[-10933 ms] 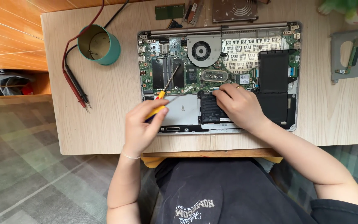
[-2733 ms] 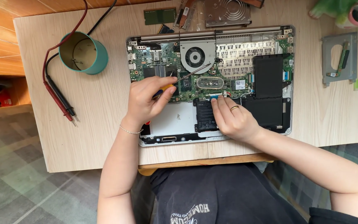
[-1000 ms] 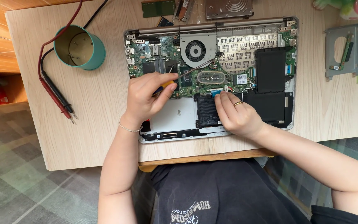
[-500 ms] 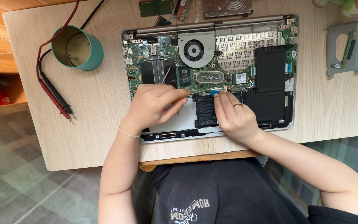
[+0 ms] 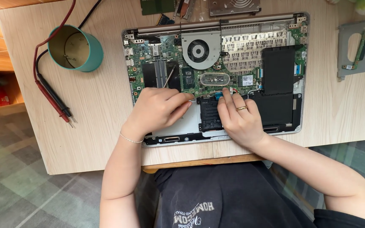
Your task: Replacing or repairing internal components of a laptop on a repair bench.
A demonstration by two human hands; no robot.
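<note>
An open laptop with its bottom cover off lies on the wooden table, showing the green board, fan and black battery. My left hand rests on the lower left of the laptop, shut on a screwdriver. Its thin shaft points right toward a small connector at the battery's top edge. My right hand, with a ring on it, lies flat on the battery. Its fingertips touch that connector and its red wire. A second thin metal rod shows over the memory slot.
A teal cup stands at the left, with red and black probe leads beside it. A grey metal bracket lies at the right. Loose parts and a green board sit along the far edge.
My left hand has dropped and rolled over, hiding the yellow handle, and the screwdriver shaft now points right to my right fingertips. My right hand has stayed on the battery.
</note>
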